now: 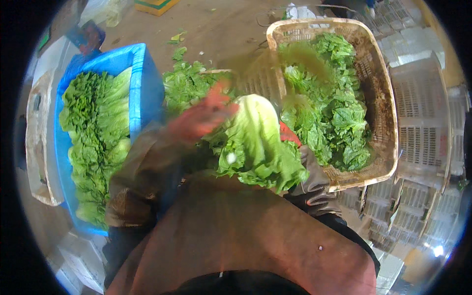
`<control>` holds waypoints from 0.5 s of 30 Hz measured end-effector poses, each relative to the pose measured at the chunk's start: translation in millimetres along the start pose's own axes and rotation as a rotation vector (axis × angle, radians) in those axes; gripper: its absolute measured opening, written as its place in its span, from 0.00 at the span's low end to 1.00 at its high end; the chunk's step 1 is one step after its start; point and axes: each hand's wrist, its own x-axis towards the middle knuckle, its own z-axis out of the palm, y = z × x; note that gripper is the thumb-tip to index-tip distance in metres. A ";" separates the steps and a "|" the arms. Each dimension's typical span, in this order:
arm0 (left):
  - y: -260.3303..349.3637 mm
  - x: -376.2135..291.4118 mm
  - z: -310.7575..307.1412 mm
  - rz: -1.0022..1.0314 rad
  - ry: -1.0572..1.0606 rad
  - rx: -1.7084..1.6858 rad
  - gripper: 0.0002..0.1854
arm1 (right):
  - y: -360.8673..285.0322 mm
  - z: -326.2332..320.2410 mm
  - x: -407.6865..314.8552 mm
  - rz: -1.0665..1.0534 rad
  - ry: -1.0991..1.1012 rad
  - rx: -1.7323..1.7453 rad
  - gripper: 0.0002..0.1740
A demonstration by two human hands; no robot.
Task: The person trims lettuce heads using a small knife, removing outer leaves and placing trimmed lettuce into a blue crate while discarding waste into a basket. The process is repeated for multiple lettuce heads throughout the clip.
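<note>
A head of leafy green lettuce (pixel 254 140), pale end up, is over my lap in front of my apron (pixel 236 228). My right hand (pixel 289 133), in a red glove, holds it from behind on its right side and is mostly hidden by the leaves. To its left, my left hand (pixel 206 116), in a red glove, is raised and blurred, its fingers apart. A blue-lined box (pixel 136 88) at the left holds rows of lettuce heads (pixel 96 140). The dirty plastic crate (pixel 379 110) at the right holds more lettuce (pixel 339 110).
Loose leaves (pixel 184 81) lie between box and crate. Stacked plastic crates (pixel 420 125) stand at the far right. White foam boxes (pixel 79 258) are at the lower left. Beyond the blue-lined box, another person's hand (pixel 90 37) is blurred. A yellow box (pixel 156 5) sits at the top.
</note>
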 end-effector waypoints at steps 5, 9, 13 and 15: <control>69.0 14.4 11.6 -0.074 -0.461 0.326 0.33 | -24.4 -30.4 -16.5 0.185 0.071 -0.532 0.36; 49.8 46.3 -28.5 0.147 -0.647 0.252 0.24 | -36.7 -38.3 -45.2 0.219 -0.012 -0.521 0.38; 10.6 23.9 -32.4 0.168 -0.301 0.357 0.34 | -34.4 -39.3 -41.9 0.070 0.098 -0.446 0.38; -15.2 8.9 -26.9 0.133 -0.091 0.334 0.41 | -43.8 -14.8 -32.5 0.029 0.187 -0.508 0.37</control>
